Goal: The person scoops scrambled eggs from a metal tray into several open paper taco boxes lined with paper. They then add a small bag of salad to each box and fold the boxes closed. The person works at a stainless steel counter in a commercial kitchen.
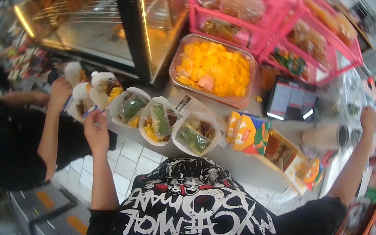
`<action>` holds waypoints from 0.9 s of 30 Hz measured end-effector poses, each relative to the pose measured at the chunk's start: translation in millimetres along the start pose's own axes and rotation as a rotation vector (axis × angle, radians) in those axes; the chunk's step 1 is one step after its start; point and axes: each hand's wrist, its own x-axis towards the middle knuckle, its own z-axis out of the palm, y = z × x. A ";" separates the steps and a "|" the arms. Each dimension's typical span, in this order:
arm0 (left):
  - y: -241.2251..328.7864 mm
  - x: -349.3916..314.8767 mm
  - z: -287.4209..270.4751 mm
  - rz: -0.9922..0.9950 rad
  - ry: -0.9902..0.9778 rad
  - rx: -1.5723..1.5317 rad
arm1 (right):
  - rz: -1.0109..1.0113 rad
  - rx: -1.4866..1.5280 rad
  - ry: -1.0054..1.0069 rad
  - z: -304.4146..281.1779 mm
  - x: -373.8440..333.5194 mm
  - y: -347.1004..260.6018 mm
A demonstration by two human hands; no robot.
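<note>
My left hand (97,126) is raised beside the row of white takeout boxes, its fingers curled together near a small blue-and-white piece; whether it grips this piece is unclear. Three boxes hold food topped with clear-wrapped green packets: one box (130,107) nearest that hand, a middle box (159,121) and a right box (196,134). Further left stand more open boxes (105,88) with food. Far out to the right, my right hand (368,119) is closed beside crumpled clear plastic bags (349,88); what it holds, if anything, is hidden.
A co-worker's hand (60,92) reaches the left boxes. Behind stand a lit glass food warmer (139,23), a clear tub of yellow pieces (214,67) and pink racks (265,20). A tablet (293,100), colourful cartons (250,134) and a pale cup (323,135) occupy the right counter.
</note>
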 end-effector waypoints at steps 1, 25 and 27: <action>-8.4 -8.8 4.6 -0.069 0.000 0.008 | -0.046 -0.086 -0.049 35.7 36.3 19.4; 182.4 -147.1 73.1 0.410 -1.192 0.367 | -0.114 0.047 -0.242 60.4 56.5 -18.5; 162.6 -139.7 63.5 0.405 -1.232 0.440 | -0.267 -0.010 -0.150 41.2 41.3 -12.6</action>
